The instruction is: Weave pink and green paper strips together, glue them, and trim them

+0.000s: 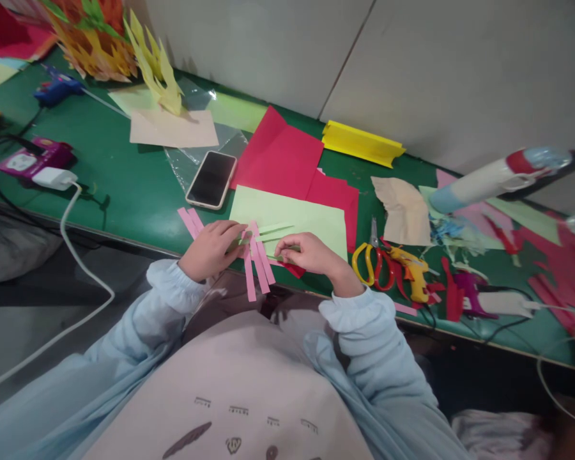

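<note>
My left hand (211, 248) is closed on a bundle of paper strips at the front edge of the green table (124, 172). Several pink strips (257, 265) hang down from the fingers, and light green strips (273, 230) stick out to the right. My right hand (311, 253) pinches the end of one light green strip just right of the bundle. Both hands rest over a light green sheet (311, 220), which lies on red sheets (282, 156). Two loose pink strips (190, 220) lie left of my left hand.
A phone (211, 179) lies face up behind my left hand. Scissors (372, 263) and a yellow glue gun (412, 271) sit to the right among paper scraps. A blue glue gun (57, 89), a power strip (33, 160) with a white cable, and paper flowers (100, 38) stand at left.
</note>
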### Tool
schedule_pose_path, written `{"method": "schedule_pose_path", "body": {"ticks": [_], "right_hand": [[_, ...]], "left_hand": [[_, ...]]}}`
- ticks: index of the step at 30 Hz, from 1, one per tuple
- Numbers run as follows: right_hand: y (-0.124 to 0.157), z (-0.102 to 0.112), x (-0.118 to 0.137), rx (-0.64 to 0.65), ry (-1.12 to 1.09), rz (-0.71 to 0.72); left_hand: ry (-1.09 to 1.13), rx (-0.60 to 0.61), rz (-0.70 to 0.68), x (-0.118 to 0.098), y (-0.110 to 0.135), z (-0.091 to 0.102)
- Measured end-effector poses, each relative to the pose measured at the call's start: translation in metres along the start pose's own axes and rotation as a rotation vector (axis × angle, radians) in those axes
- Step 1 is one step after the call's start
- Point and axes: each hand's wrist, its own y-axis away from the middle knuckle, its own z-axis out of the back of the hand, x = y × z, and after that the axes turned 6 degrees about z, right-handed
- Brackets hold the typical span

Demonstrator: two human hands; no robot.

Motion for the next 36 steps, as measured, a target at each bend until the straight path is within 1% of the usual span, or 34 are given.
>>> {"method": "schedule_pose_path", "body": {"ticks": [4,7,10,14,17,21,27,32,36], "right_hand": [[0.006,0.005,0.0,0.044,0.03,-0.011],[0.01,0.009,0.002,0.068,0.024,-0.032],[0.013,0.01,0.004,0.05,0.019,-0.037],[0.012,0.009,0.007,0.028,0.064,-0.006],[0.009,0.008,0.007,-0.001,0.088,0.02],[0.006,0.008,0.006,-0.039,0.108,0.042],[-0.001,0.009,0.003,-0.023,0.106,0.021],[-0.004,0.011,0.009,-0.047,0.274,-0.01],[-0.006,0.007,0.015,-0.052,0.365,-0.073]], "left_hand": [[-0.01,0.044,0.012,0.004,-0.002,-0.002],[-0.022,0.094,0.031,0.003,-0.004,0.0],[-0.009,0.148,0.033,-0.001,-0.005,0.007],[0.067,0.192,-0.006,-0.008,-0.002,0.019],[0.13,0.215,-0.035,-0.011,0.003,0.023],[0.139,0.198,-0.013,-0.012,0.006,0.019],[0.06,0.13,0.027,-0.006,0.001,0.005],[0.011,0.115,0.008,0.001,-0.005,0.001],[0.014,0.119,-0.004,0.002,-0.007,0.002]]}}
